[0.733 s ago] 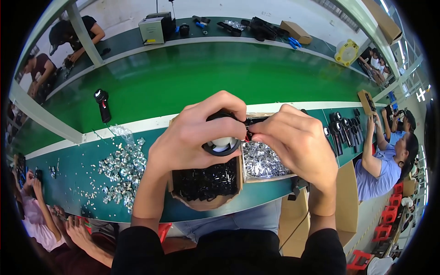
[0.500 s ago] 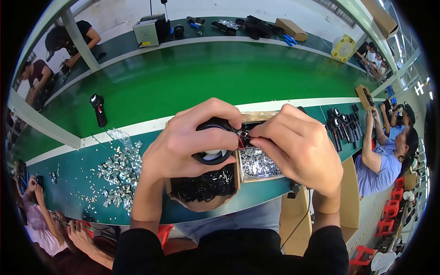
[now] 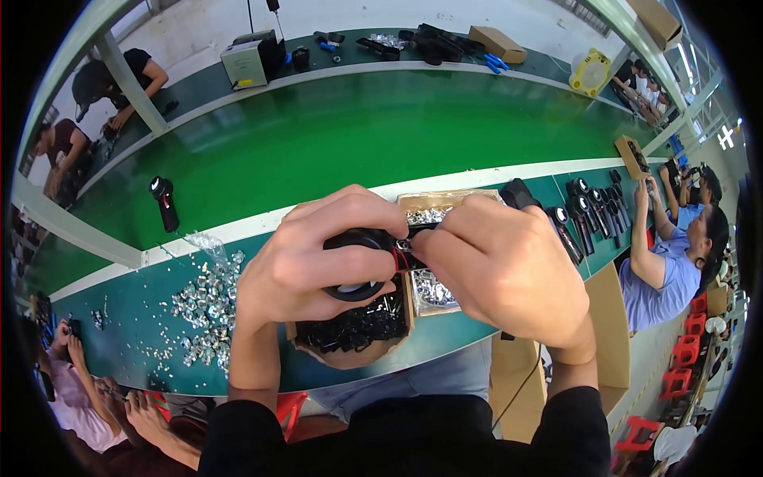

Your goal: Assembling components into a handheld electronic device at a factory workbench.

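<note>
Between my hands is a black flashlight (image 3: 354, 240) with a wide round head. My left hand (image 3: 298, 254) is closed around the head, thumb below and fingers over it. Red wires (image 3: 403, 261) and a small shiny metal part show at the opened neck beside the head. My right hand (image 3: 517, 274) is closed over the handle side, its fingertips pinched at the neck by the wires; whether they hold a small part is hidden. Beneath my hands stand a carton of black plastic parts (image 3: 350, 359) and a box of small metal parts (image 3: 437, 306).
Loose shiny parts (image 3: 203, 314) lie scattered at left on the bench. One black flashlight (image 3: 164, 204) rests on the green belt ahead. Several more flashlights (image 3: 584, 211) are lined up at right, near a co-worker (image 3: 675, 266). An open cardboard box (image 3: 608, 342) stands by my right arm.
Both hands and the flashlight have shifted slightly left. My right hand has turned, its fingers more curled over the neck, and metal parts in the box's far section now show.
</note>
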A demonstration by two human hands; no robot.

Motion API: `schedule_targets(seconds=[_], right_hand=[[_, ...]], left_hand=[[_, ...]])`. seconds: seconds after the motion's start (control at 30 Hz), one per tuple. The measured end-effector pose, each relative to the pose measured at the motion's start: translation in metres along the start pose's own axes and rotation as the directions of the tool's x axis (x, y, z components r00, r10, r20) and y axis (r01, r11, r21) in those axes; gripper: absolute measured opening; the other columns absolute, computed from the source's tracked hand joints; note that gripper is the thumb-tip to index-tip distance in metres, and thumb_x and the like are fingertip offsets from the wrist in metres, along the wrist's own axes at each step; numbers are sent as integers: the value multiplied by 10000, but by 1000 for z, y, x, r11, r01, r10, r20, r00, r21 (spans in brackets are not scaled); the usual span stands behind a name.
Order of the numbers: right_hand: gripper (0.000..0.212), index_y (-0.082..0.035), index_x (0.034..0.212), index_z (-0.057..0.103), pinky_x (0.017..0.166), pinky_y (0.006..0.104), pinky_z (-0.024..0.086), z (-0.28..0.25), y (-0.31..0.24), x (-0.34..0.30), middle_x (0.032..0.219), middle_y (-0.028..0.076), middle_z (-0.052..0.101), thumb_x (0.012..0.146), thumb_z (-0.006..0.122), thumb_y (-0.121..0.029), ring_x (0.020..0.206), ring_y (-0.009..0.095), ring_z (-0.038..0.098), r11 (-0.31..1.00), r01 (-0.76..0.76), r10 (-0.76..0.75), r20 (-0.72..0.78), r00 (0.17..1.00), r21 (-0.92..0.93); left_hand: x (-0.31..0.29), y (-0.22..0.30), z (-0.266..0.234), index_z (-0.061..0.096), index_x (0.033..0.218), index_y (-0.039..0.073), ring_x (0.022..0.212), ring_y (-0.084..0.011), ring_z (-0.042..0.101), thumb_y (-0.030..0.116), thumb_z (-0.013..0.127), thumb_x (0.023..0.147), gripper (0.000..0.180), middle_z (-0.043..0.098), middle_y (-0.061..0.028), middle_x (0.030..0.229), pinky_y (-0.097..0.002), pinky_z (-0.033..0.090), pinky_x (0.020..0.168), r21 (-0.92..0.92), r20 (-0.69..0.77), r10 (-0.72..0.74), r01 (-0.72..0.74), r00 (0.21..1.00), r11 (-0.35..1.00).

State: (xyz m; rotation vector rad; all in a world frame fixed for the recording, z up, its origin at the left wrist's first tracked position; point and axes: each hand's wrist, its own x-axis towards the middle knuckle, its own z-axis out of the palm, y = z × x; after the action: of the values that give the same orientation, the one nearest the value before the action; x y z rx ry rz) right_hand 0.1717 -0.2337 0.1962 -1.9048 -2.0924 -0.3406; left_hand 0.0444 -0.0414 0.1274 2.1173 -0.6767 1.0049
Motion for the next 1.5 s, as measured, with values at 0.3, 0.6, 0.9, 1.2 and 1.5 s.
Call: schedule_targets(seconds=[0.3, 0.6, 0.9, 1.2, 1.5], right_hand=[[120, -118, 797, 594, 510, 305, 358, -6, -8, 1, 756, -28, 511, 711, 677, -127, 768, 126, 588, 951, 130, -103, 109, 989, -282], [127, -28, 717, 601, 497, 324, 505, -5, 2, 12, 662, 36, 574, 677, 693, -106, 713, 171, 648, 964, 200, -185, 96, 978, -176], [517, -8, 1110, 701, 672, 397, 537, -11, 33, 18, 901, 85, 697, 718, 849, -312, 806, 291, 668, 983, 141, -133, -71, 989, 114], [531, 40, 1159, 695, 757, 345, 551, 65, 118, 55, 912, 145, 735, 699, 856, -171, 771, 265, 692, 853, -223, 136, 212, 968, 471], [453, 29, 1040, 706, 878, 439, 575, 296, 237, 89, 1019, 255, 721, 725, 873, -249, 954, 404, 706, 639, -738, 735, 110, 669, 217]], left_hand=[[-1, 0, 5, 676, 899, 43, 868, -326, 668, 36, 836, 606, 335, 660, -149, 1092, -399, 538, 726, -47, -46, 5, -7, 999, 999], [1, 0, 3, 669, 895, 47, 870, -322, 671, 13, 836, 629, 316, 661, -149, 1097, -396, 546, 728, -25, -30, -2, 1, 1000, 1000], [-1, -4, -4, 646, 936, 81, 941, -319, 691, 16, 964, 565, 493, 641, -174, 1085, -409, 580, 777, -5, 7, -45, 45, 999, 999], [2, -6, -9, 527, 1384, 98, 1212, -362, 565, 63, 966, 478, 1007, 527, -164, 1340, -433, 510, 992, 421, -341, -192, 332, 920, 844], [5, 4, -6, 541, 1332, 5, 1183, -299, 597, 4, 837, 726, 674, 514, -198, 1350, -402, 537, 984, 332, -461, -134, 311, 877, 890]])
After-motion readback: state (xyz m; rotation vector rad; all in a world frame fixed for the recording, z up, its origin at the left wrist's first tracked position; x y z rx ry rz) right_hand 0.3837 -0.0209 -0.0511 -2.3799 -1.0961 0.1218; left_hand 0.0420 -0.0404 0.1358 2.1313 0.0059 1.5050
